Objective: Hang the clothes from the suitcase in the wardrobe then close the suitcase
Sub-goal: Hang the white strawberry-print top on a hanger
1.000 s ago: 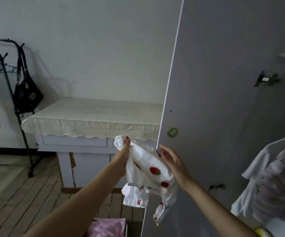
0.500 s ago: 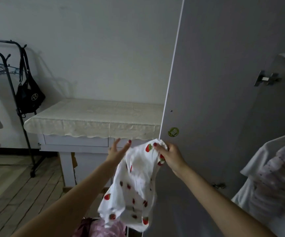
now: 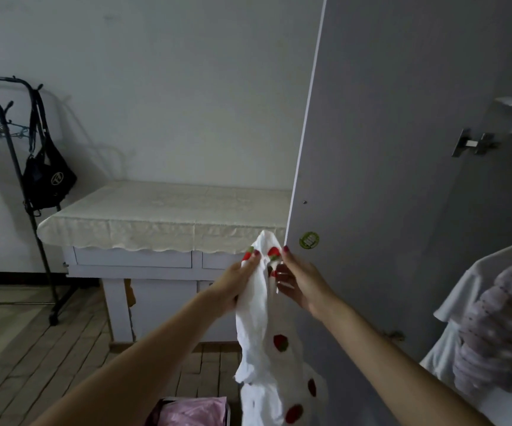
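While both hands, left hand and right hand, grip the top edge of the strawberry-print garment, it dangles before the open wardrobe door. She seems to be straightening it; next it needs a hanger.

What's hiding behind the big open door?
The wardrobe door covers the right end of the table. Whatever sits behind it there cannot be seen.

Dim, flat indoor light; wide-angle bending at edges, hanging clothes at right blurred
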